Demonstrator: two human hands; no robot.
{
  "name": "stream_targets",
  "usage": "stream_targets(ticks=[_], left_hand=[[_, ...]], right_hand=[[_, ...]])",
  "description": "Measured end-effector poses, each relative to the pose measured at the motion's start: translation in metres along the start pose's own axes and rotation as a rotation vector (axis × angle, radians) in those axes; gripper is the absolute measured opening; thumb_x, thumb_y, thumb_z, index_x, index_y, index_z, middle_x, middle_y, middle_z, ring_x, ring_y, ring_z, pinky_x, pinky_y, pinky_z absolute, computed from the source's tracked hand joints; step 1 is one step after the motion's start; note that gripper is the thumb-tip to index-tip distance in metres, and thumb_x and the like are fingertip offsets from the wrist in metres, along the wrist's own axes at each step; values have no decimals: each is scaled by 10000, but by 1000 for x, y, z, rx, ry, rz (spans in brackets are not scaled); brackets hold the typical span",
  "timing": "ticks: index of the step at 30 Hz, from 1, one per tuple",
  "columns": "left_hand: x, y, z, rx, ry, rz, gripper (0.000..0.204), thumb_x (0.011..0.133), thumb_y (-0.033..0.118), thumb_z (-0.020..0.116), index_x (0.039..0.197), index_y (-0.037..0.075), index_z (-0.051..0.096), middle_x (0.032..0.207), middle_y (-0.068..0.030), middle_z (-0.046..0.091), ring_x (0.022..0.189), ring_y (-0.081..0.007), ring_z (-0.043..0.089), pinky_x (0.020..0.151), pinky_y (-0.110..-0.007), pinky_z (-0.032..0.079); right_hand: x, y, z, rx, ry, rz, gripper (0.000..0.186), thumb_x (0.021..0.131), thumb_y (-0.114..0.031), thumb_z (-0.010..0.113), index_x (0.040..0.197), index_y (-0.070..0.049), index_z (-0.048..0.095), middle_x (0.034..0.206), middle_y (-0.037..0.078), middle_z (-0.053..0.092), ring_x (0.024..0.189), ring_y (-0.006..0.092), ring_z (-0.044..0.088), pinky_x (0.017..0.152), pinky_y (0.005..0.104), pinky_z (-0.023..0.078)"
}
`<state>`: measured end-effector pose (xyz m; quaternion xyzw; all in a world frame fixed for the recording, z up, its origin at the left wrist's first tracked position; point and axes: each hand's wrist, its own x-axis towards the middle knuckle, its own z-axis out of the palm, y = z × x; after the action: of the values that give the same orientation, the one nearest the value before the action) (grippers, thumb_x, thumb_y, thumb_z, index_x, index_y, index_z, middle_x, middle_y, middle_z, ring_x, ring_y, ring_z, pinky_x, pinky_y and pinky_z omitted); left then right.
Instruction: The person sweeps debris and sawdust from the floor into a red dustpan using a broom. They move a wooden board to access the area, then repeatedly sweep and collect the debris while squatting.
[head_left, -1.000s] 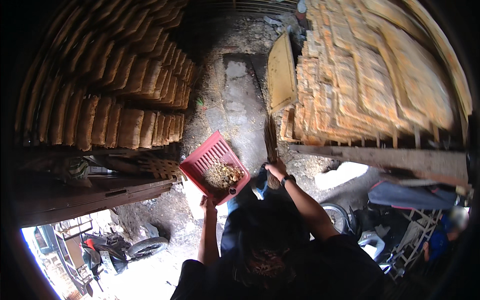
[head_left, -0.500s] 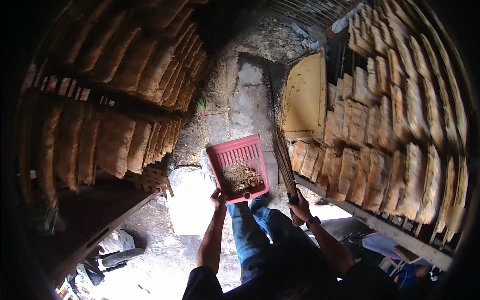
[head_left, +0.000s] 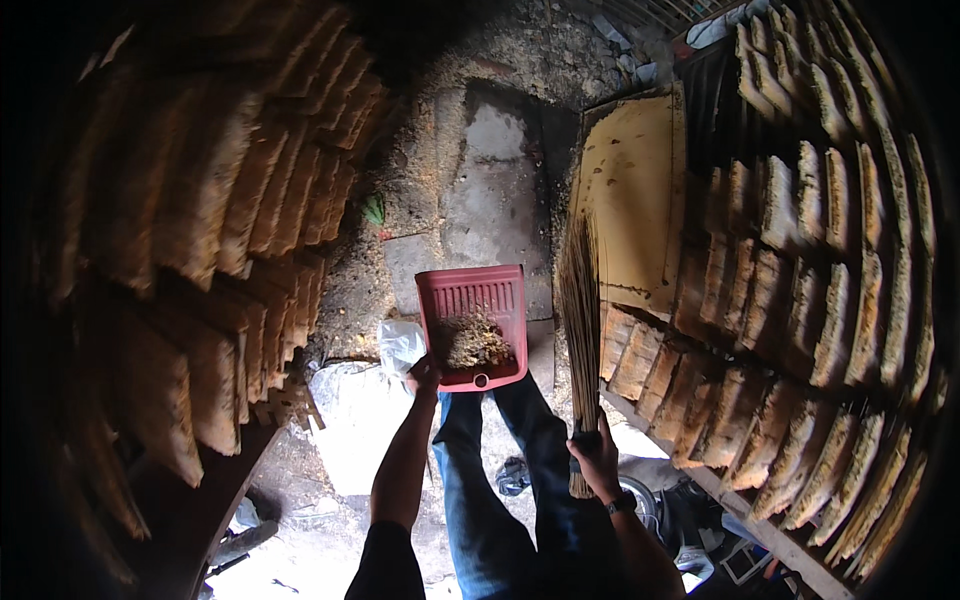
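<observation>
My left hand [head_left: 425,375] grips the near left corner of a red plastic dustpan [head_left: 472,300], held level in front of me with a heap of brown sawdust [head_left: 470,342] in it. My right hand [head_left: 597,458] is closed around the bound handle of a straw broom [head_left: 580,310], whose bristles point up and away, just right of the dustpan. My legs in blue jeans [head_left: 480,480] show below both.
Stacks of thin wooden sheets [head_left: 230,230] rise on the left, and more of them [head_left: 820,290] on the right. A yellow board [head_left: 630,200] leans at the right. A white plastic bag [head_left: 355,410] lies by my left foot. Sawdust covers the concrete floor [head_left: 490,190].
The view has swung upright along the aisle. The dustpan has come in closer and level in front of me, and the broom now stands upright beside it.
</observation>
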<state>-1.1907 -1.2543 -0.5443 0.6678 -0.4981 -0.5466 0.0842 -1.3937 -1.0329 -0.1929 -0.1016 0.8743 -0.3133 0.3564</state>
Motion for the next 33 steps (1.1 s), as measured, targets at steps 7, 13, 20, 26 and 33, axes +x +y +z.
stream_targets(ticks=[7,13,20,26,33], left_hand=[[129,-60,123,81,-66,-71,203,815,274,651,956,195,773,918,-70,742,869,-252,710,781,-368,546],[198,-81,204,232,26,-82,227,812,288,658,988,201,772,933,-75,741,874,-255,715,780,-379,555],[259,-152,188,218,-74,168,381,678,278,759,1000,77,734,916,-130,731,887,-286,707,795,-389,555],[232,-15,203,149,60,352,507,685,250,756,1101,-17,645,1060,-238,676,948,-382,671,827,-416,545],[269,-42,209,-113,-701,557,220,854,152,635,1060,100,693,1047,-101,702,920,-269,675,816,-363,537]], right_hand=[[68,28,12,-37,7,120,894,774,-88,773,1491,12,249,846,78,677,777,150,662,749,307,540],[172,41,18,48,25,159,858,778,-25,750,1489,-15,269,930,95,676,815,159,650,755,291,528],[257,26,48,694,-77,198,570,865,-22,631,1388,-63,411,958,105,653,764,182,666,692,307,582],[328,5,122,852,-67,124,296,906,-182,641,1183,-98,580,981,93,666,751,189,660,641,321,566],[380,5,233,593,-323,-359,715,871,-128,697,1476,-106,318,940,69,649,723,149,637,641,295,534]])
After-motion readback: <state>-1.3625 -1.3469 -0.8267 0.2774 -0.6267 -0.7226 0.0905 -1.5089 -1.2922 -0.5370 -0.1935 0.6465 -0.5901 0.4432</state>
